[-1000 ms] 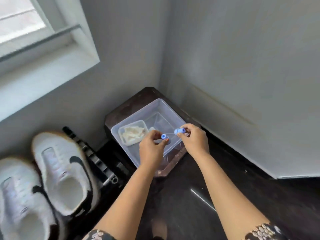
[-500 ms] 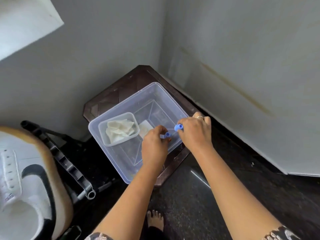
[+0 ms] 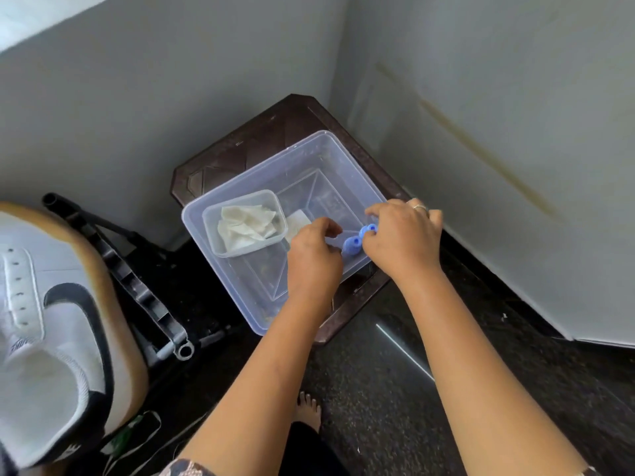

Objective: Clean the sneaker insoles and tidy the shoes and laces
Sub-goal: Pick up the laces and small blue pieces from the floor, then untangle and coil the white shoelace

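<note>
Left hand (image 3: pixel 314 259): over the near-right part of the large clear rectangular plastic tub (image 3: pixel 220 269), fingers curled shut; what they pinched was too small to make out.
Right hand (image 3: pixel 402 238): at 3 o'clock of the left hand, just beside it, fingers closed on the two small blue plastic pieces (image 3: pixel 357 238); a ring showed on one finger.
Blue pieces: touching each other, between the two hands, above the tub's right wall.
Tub: sat on the dark brown low table (image 3: pixel 261 139) in the corner of the grey walls.
Small container: a small clear plastic box (image 3: pixel 280 214) inside the tub at its 10 o'clock side, holding crumpled white wipes (image 3: pixel 245 226).
Sneaker: one white low-top sneaker with black trim and a tan sole (image 3: pixel 51 338), at 9 o'clock of the tub, well apart, opening up.
Black folded frame (image 3: pixel 130 280): lay between sneaker and tub.
Floor: dark speckled stone (image 3: pixel 515 355); a bare foot (image 3: pixel 308 408) at 6 o'clock.
</note>
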